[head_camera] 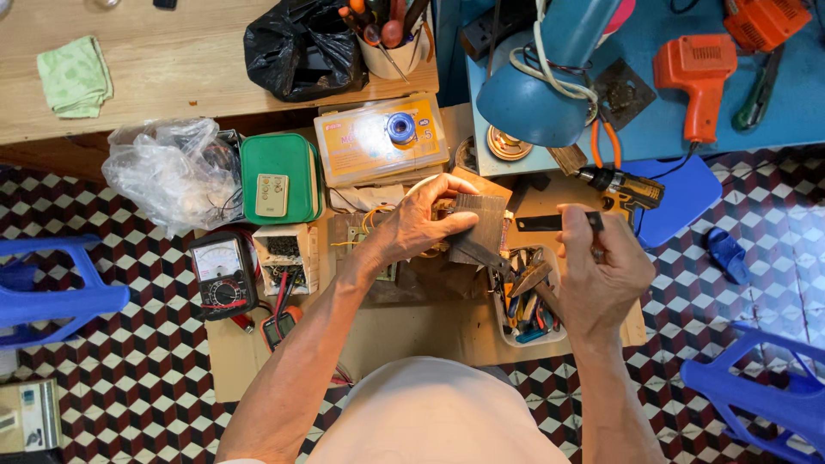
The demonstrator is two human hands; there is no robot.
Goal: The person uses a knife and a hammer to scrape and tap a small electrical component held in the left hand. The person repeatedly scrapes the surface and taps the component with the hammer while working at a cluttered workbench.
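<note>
Checkered tile floor (129, 369) spreads under the low wooden bench (412, 331) where we work, with a blue plastic stool (51, 288) on our left and another (765, 387) on our right. Over the bench we hold a dark brown ribbed block (481, 225), roughly rectangular. Our left hand (421, 225) wraps around it from the left, fingers curled over its top edge and thumb pressed along its lower side, so the block sits just above the middle of the bench. Our right hand (601, 271) is a little to the right of the block and not touching it; its fingers are closed around a thin dark flat blade (550, 222) whose tip points left toward the block's right edge, with a small gap between them.

Below the block and between our hands lies a white tray of pliers and cutters (526, 301). To the left on the bench are an analog multimeter (219, 273), a green lidded box (279, 176) with a small remote on top, and a clear crumpled plastic bag (168, 167). Behind our hands sits a flat yellow-labelled case (378, 137). A blue desk lamp (537, 99) hangs above, and an orange heat-gun-shaped tool (700, 73) rests on the blue tabletop to our right.
</note>
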